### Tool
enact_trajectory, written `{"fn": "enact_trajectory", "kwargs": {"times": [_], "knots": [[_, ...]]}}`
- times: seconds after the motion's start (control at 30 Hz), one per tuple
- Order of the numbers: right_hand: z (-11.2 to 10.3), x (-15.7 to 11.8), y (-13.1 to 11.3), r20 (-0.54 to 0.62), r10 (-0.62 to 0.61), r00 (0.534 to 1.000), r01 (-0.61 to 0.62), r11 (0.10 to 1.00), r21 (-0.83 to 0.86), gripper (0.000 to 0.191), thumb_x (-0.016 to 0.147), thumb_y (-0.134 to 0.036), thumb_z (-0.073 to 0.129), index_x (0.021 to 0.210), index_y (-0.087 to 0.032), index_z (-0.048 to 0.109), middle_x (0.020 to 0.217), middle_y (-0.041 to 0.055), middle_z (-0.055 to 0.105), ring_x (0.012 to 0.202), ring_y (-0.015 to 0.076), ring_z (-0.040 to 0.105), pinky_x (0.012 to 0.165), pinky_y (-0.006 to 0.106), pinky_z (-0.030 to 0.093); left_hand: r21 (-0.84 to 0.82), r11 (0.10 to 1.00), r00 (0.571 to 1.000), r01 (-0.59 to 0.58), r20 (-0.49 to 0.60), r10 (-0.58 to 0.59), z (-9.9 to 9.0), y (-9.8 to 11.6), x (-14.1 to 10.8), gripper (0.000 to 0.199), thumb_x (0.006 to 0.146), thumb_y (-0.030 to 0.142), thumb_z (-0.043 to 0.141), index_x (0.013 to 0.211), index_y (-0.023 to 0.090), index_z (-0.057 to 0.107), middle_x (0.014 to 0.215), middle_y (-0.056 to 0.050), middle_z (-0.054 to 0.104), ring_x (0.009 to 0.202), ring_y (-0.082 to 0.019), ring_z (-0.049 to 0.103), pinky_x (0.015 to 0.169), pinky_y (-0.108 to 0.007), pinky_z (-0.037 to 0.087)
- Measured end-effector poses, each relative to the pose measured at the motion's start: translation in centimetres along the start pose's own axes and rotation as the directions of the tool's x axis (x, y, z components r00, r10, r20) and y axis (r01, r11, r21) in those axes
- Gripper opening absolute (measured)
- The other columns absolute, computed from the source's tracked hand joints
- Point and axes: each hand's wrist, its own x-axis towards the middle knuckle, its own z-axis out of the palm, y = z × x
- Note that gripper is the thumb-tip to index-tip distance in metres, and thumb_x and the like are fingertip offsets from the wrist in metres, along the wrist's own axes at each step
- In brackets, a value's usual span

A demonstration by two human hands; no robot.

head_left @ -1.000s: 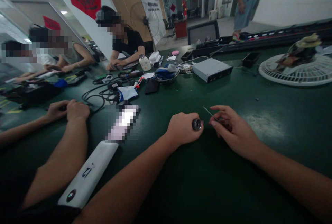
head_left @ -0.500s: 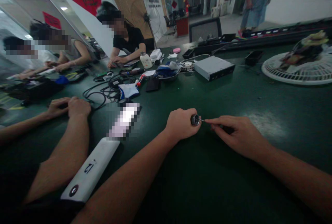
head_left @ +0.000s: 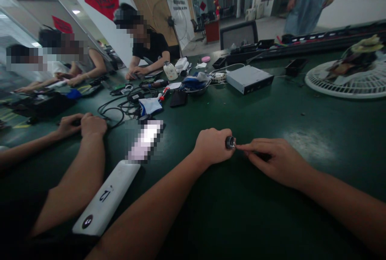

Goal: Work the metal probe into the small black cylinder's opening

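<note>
My left hand (head_left: 212,146) is closed in a fist around a small dark cylindrical part (head_left: 230,142) with a shiny round end. That end sticks out at the thumb side and faces right. From the right, my right hand (head_left: 273,153) reaches in with thumb and forefinger pinched together. A thin metal piece shows at the pinch, very close to the cylinder's open end; whether it touches or goes inside, I cannot tell. Both hands are just above the dark green table (head_left: 223,203).
A white handheld device (head_left: 107,197) marked 12 lies left of my forearm, beside a co-worker's hands (head_left: 87,125). Farther back are black cables (head_left: 116,109), a grey metal box (head_left: 249,78) and a white fan grille (head_left: 340,85). Other people sit along the left.
The cylinder's end has turned slightly towards the right hand, and less of the thin metal piece shows. Both hands have shifted slightly. The standing person in the background has moved.
</note>
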Motion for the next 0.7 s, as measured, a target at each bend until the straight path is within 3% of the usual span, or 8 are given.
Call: {"fn": "enact_trajectory", "kwargs": {"times": [0.23,0.47,0.7], "knots": [[-0.20,-0.03,0.00,-0.080,0.101,0.992,-0.108,0.990,-0.087,0.031,0.091,-0.018,0.055,0.118,-0.025,0.070,0.089,-0.0006,0.072,0.070,0.0124,0.063,0.061,0.028,0.048,0.012,1.000,1.000,0.006,0.019,-0.006,-0.11,-0.02,0.04,0.027,0.086,0.046,0.052,0.084,0.024,0.067,0.067,-0.001,0.066,0.062,-0.019,0.063,0.054,-0.029,0.037],[0.01,-0.09,-0.20,-0.017,-0.030,0.999,0.029,0.998,-0.063,0.033,0.093,-0.018,0.052,0.120,-0.023,0.069,0.090,0.0005,0.071,0.072,0.0124,0.063,0.064,0.028,0.049,0.023,1.000,1.000,-0.015,0.027,0.015,0.13,0.08,-0.04,0.029,0.087,0.047,0.050,0.086,0.025,0.068,0.067,-0.002,0.066,0.063,-0.021,0.064,0.054,-0.030,0.038],[-0.35,-0.03,-0.13,-0.066,0.088,0.994,-0.098,0.984,-0.152,0.031,0.091,-0.020,0.056,0.117,-0.025,0.071,0.094,0.0005,0.074,0.077,0.0146,0.066,0.065,0.029,0.050,0.036,0.999,0.998,-0.001,0.056,-0.001,-0.05,0.12,0.09,0.028,0.087,0.047,0.050,0.087,0.024,0.068,0.068,-0.002,0.067,0.064,-0.021,0.064,0.056,-0.030,0.040]]}}
